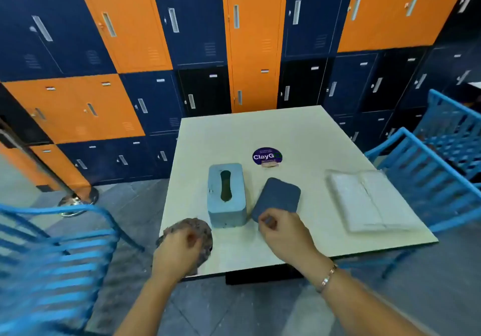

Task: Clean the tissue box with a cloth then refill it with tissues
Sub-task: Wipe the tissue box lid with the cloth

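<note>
The left hand (179, 248) grasps the mottled grey cloth (194, 227); the right hand (282, 234) curls its fingers at a dark blue flat panel (278, 196), grasp unclear

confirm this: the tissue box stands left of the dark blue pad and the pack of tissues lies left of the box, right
One part is wrong. The head view shows the pack of tissues lying right of the tissue box, out beyond the dark blue pad, not left of the box. The box does stand left of the pad.
</note>
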